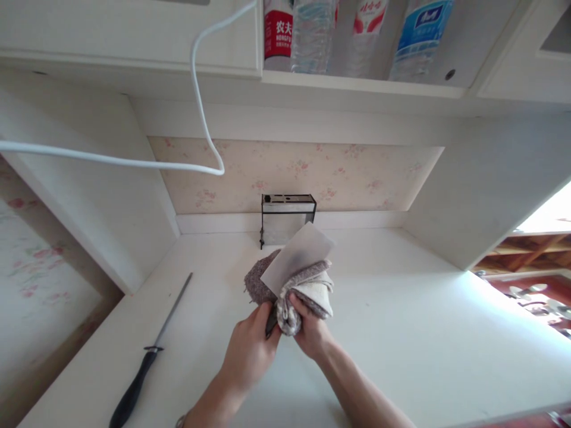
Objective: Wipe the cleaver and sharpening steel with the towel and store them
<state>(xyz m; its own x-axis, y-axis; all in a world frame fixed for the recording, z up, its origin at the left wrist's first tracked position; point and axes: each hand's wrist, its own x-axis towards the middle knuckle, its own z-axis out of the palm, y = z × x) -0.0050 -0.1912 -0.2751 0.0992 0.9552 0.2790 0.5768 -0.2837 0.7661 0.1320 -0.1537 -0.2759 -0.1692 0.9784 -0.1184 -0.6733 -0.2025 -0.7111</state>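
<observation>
My left hand (255,340) is closed around the dark handle of a kitchen cleaver (297,257), whose broad pale blade points up and away to the right. A folded brown-and-cream towel (314,290) lies against the lower part of the blade and also bulges out behind it on the left. My right hand (311,327) grips this towel from the right side, its thumb pressed on the folds. Both hands are close together above the white counter, and the towel covers part of the blade near the handle.
A sharpening steel (151,351) with a black handle lies on the counter (401,321) at left. Against the back wall stands a slotted knife holder (288,221). Overhead, a white cable (134,161) crosses near a cupboard shelf holding plastic bottles (312,35).
</observation>
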